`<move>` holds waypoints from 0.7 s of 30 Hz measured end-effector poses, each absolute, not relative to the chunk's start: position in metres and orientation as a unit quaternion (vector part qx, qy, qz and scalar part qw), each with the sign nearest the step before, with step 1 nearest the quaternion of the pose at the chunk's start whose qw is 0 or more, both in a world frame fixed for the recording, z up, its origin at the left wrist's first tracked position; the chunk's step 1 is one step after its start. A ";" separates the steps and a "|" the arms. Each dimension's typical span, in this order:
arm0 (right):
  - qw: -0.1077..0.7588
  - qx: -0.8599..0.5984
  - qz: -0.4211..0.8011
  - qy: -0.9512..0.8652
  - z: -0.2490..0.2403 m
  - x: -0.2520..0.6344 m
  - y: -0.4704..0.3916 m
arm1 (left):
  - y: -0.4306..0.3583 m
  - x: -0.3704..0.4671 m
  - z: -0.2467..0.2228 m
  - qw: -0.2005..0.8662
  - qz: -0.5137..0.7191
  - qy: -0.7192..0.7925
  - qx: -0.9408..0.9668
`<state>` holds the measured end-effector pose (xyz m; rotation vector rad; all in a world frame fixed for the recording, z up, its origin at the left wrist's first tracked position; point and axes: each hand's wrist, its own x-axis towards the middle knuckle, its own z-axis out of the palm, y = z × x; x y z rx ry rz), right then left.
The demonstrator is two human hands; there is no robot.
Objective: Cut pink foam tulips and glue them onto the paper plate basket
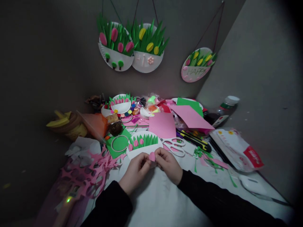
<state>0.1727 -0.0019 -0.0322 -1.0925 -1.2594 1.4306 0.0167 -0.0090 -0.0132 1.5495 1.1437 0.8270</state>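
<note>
Between my two hands is a small pink paper piece (152, 156). My left hand (138, 170) pinches its left side, and my right hand (168, 164) holds its right edge with closed fingers. Just beyond them lies a white paper-plate pocket (136, 152) with green paper grass (148, 140) and several pink paper tulips (135, 143) along its left part. White-handled scissors (176, 146) rest right of the plate, near my right hand.
Pink paper scraps (82, 170) and a glue gun (65, 208) with a green light are at the left. Pink sheets (162, 124), a cutter (196, 141), a bottle (222, 110) and a white-red bag (236, 151) lie beyond and right. Decorated plates (115, 58) hang on the wall.
</note>
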 end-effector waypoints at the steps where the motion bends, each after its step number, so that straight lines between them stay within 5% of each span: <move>1: 0.460 -0.447 0.576 -0.506 -0.033 0.173 -0.001 | -0.009 0.016 -0.013 0.494 0.359 0.477 0.632; 8: 0.465 -0.451 0.541 -0.536 -0.034 0.174 -0.002 | -0.011 0.014 0.000 0.369 0.381 0.475 0.703; 21: 0.434 -0.404 0.560 -0.579 -0.028 0.175 -0.006 | -0.009 0.015 -0.001 0.388 0.363 0.486 0.694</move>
